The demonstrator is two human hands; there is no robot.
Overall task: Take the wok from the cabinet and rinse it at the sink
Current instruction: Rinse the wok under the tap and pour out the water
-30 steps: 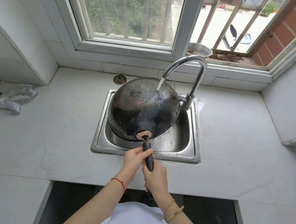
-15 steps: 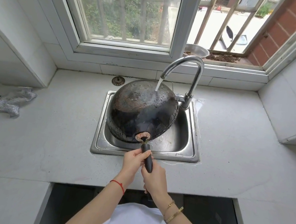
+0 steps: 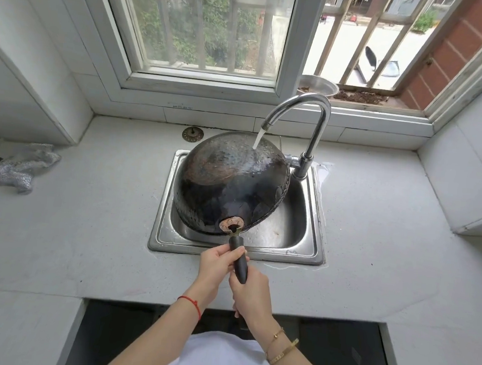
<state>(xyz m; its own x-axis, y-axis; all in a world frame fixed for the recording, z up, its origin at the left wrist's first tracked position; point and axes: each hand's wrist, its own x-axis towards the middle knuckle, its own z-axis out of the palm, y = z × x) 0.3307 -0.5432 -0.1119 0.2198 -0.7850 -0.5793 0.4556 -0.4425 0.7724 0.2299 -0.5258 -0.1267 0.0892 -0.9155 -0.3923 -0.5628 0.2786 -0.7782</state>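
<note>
Black wok, upside-down under the tap at 12 o'clock, may slip, as left hand and right hand curl tightly round its wet handle.

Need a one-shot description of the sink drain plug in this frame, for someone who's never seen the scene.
Start at the steel sink under the window, where an upturned wok sits under the running faucet. Look at the countertop just behind the sink's back left corner. The drain plug lies there alone: a small round brassy disc with a centre knob, flat, unlike the crumpled silvery cloth far left.
</note>
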